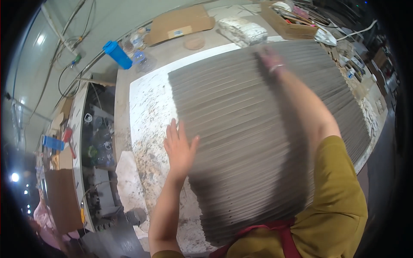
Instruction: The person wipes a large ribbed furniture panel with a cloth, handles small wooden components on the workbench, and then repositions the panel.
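A large grey panel (241,124) with close-set parallel ridges lies on a white, dark-speckled board (148,103). My left hand (180,148) rests by the panel's left edge, partly over the speckled board, with its fingers spread and nothing in it. My right arm stretches across the ridges, and my right hand (270,59) is at the panel's far edge. That hand is smeared by motion, so its fingers and anything under them cannot be made out. A light band circles the right wrist.
Beyond the panel are a crumpled white bundle (243,31), flattened cardboard (180,23) and a cardboard box (288,26) of odds and ends. A blue bottle (117,54) stands at the far left corner. Shelves with clutter (99,133) sit left of the table; scraps (352,64) line its right side.
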The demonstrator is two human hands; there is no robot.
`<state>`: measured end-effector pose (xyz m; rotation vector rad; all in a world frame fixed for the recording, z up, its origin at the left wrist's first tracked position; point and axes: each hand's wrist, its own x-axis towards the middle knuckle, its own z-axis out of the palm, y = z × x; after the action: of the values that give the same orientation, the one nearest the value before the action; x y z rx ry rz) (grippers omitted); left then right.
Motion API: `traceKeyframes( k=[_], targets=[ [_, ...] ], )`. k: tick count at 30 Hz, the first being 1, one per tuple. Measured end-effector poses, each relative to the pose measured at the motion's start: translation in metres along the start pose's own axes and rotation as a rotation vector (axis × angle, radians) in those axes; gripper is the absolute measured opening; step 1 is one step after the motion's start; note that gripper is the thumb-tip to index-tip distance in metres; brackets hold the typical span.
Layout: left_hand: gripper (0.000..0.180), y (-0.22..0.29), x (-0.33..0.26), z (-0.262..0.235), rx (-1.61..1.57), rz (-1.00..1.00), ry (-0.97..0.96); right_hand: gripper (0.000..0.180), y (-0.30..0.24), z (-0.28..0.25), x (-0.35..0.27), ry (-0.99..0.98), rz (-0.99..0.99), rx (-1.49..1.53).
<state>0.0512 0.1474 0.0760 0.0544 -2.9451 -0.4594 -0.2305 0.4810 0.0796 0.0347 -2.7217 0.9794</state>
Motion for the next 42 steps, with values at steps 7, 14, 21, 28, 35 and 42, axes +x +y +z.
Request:
traceKeyframes(
  k=[7, 14, 21, 28, 35, 42],
  targets=[
    [0.06, -0.007, -0.014, 0.005, -0.159, -0.01, 0.029, 0.035, -0.107, 0.093, -0.046, -0.241, -0.405, -0.633],
    [0.058, -0.016, -0.013, 0.007, -0.133, 0.05, 0.076, 0.031, -0.257, 0.166, -0.096, -0.51, -0.476, -0.089],
    [0.059, -0.004, -0.013, 0.007, -0.167, 0.042, 0.093, 0.042, -0.009, 0.041, 0.002, 0.067, -0.168, -0.102],
    [0.056, -0.005, -0.015, 0.003, -0.098, -0.02, 0.03, 0.031, 0.003, -0.002, 0.026, 0.039, -0.057, -0.172],
    [0.055, 0.006, -0.01, -0.006, -0.092, -0.041, -0.003, 0.023, -0.008, 0.007, 0.055, -0.036, -0.32, -0.494],
    [0.057, 0.005, -0.013, -0.007, -0.082, -0.114, -0.017, 0.023, 0.019, -0.027, 0.074, -0.113, -0.302, -0.637]
  ],
)
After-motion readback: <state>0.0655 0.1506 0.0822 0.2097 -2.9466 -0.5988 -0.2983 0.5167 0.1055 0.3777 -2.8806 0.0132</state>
